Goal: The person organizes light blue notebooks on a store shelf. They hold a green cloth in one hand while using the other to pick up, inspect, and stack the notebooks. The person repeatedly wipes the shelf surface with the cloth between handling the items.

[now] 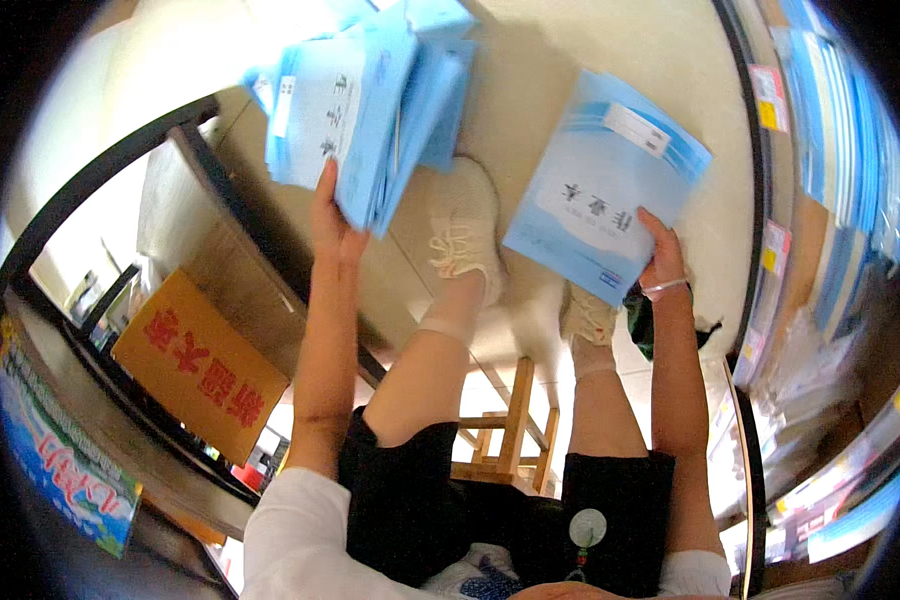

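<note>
A thick, uneven stack of light-blue paper exercise books (322,112) is gripped at its near edge by my left hand (337,217), the thumb on the top cover. Some books in the stack fan out to the right and away. My right hand (661,251) holds a blue exercise book (600,187) by its lower right edge, thumb across the cover. Its cover bears printed writing and a white label box near the top. Whether more books lie beneath it cannot be told. The two hands are apart, both above the floor.
Tiled floor (540,45) lies below, with my shoes (461,217) on it. A wooden stool (514,427) is under me. Shelves with blue books (840,135) line the right. On the left, a dark-framed shelf (232,187) holds a cardboard box (202,367). A dark object (645,322) lies by my right foot.
</note>
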`<state>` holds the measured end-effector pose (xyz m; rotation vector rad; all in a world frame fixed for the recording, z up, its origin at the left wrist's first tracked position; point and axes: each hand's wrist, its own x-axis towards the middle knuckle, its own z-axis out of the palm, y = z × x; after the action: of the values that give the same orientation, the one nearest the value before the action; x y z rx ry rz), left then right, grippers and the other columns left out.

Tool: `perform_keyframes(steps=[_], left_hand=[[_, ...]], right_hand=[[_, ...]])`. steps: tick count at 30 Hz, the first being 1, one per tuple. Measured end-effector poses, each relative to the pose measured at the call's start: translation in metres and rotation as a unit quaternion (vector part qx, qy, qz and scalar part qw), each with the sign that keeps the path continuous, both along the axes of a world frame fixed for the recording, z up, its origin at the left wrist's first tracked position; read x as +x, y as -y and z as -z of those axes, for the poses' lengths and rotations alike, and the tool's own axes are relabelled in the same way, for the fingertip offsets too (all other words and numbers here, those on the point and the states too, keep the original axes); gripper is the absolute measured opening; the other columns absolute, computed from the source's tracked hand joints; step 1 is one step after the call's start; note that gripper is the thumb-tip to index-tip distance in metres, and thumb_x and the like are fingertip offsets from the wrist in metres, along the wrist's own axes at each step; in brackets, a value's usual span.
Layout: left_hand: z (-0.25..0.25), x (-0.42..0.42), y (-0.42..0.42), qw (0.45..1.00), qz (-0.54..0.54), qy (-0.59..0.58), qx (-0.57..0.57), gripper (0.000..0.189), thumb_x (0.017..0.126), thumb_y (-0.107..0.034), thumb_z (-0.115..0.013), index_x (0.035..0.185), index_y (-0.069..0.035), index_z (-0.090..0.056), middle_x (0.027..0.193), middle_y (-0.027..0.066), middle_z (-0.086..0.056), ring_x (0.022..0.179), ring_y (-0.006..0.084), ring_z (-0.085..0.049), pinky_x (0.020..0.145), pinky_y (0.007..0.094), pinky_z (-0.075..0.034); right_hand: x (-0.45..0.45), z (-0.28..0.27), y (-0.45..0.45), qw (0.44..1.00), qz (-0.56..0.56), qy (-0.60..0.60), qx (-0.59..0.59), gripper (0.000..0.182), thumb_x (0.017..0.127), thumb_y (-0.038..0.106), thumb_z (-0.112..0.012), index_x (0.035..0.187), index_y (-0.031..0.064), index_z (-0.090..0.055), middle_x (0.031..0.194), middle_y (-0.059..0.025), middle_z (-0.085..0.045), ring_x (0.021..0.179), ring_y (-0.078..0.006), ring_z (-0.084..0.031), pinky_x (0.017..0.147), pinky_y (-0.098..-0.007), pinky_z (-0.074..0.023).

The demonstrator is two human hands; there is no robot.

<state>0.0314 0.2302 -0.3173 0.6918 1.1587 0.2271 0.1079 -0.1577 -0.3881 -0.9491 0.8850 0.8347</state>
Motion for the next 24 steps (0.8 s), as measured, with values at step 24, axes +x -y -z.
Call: perform_keyframes(steps=[24], left_hand=[[0.015,0.077,0.132,0.871,0.482,-0.071,0.064,0.052,0.074,-0.011,-0.064,0.12,0.001,-0.044,0.115,0.0145,-0.053,0.104,0.0242,-0.05,0.094,0.0347,-0.035]], right_hand=[[0.038,-0.047,-0.006,0.952,-0.246,0.167,-0.071,0.07,0.065,0.031,-0.078,0.118,-0.0029,-0.047,0.111,-0.0159,-0.058,0.102,-0.0246,-0.055,0.089,-0.0363,-0.0423]])
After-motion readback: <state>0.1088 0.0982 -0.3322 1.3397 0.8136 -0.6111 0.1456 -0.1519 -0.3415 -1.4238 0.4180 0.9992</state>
